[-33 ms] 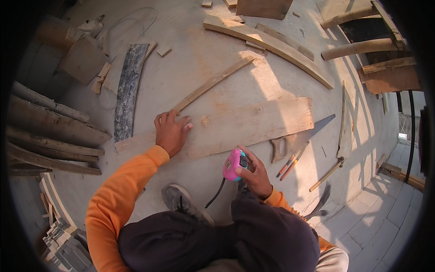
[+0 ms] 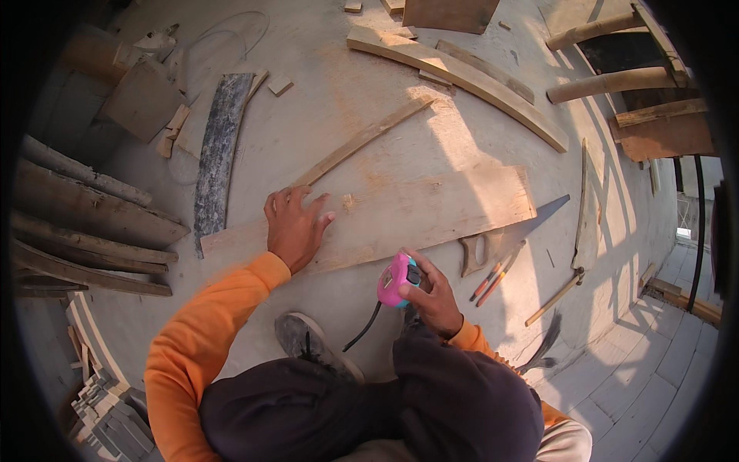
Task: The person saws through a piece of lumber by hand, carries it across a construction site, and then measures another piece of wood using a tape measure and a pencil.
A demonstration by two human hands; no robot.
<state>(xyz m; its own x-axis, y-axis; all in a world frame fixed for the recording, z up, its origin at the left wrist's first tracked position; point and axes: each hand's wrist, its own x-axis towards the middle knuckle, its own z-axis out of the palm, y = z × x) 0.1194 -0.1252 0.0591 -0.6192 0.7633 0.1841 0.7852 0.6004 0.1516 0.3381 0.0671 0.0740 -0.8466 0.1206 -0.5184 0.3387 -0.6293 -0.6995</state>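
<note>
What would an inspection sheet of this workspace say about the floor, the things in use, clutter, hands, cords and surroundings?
Surface: grey, dusty-looking floor, with sunlit patches.
Things in use: long pale wooden plank, lying flat; rounded pink-and-teal tape measure, held up off the floor.
Clutter: handsaw with wooden handle, by the plank's right end; wooden-handled hammer, farther right; long black-and-grey board, upper left.
Hands: left hand on the plank, fingers spread; right hand gripping the tape measure.
Cords: black strap hanging by the tape measure; power cables, nothing seen.
Surroundings: stacked rough wooden boards at left; pale paving at lower right.
</note>
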